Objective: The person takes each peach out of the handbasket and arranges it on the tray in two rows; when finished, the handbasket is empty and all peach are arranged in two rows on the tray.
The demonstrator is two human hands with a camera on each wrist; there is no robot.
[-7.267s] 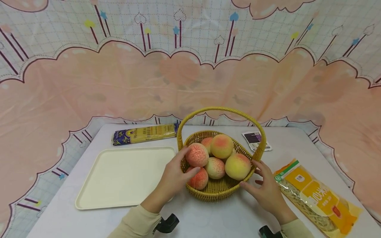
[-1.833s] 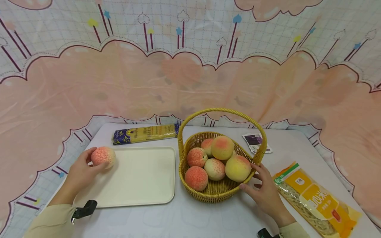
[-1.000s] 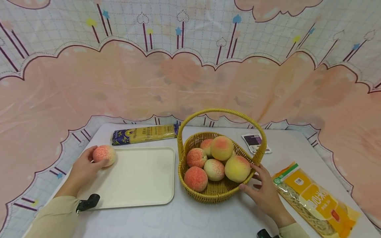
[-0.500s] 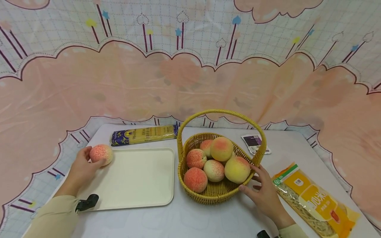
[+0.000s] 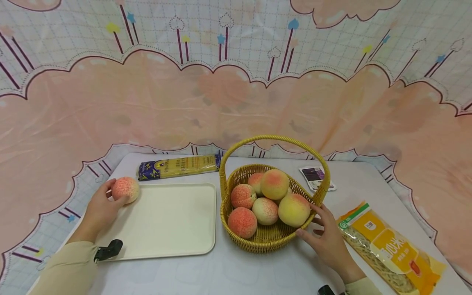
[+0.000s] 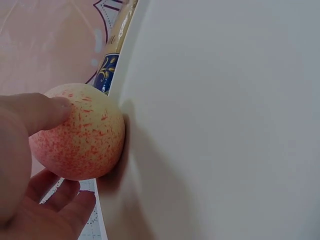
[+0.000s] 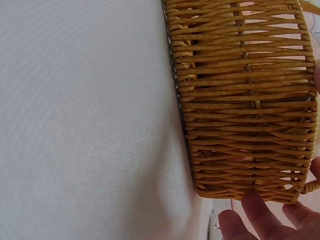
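Note:
A red-and-cream peach (image 5: 125, 190) is held between the thumb and fingers of my left hand (image 5: 101, 209), over the far left corner of the cream tray (image 5: 173, 221). The left wrist view shows the thumb on the speckled peach (image 6: 80, 135), its underside close to the tray's edge. My right hand (image 5: 328, 237) holds the right end of the yellow wicker basket (image 5: 267, 245), thumb at the front rim and fingers near the handle's base. Several peaches (image 5: 242, 222) lie inside. In the right wrist view, fingertips (image 7: 257, 212) touch the basket's woven side (image 7: 245, 125).
A blue-and-yellow packet of noodles (image 5: 180, 166) lies behind the tray. Behind the basket's right side is a small white-and-purple packet (image 5: 315, 177). An orange bag of noodles (image 5: 392, 246) lies right of my right hand. The basket's tall handle (image 5: 273, 137) arches over the peaches.
My left hand has carried a peach from the basket leftward to the tray's far left corner, then shifted it slightly there. My right hand has stayed at the basket.

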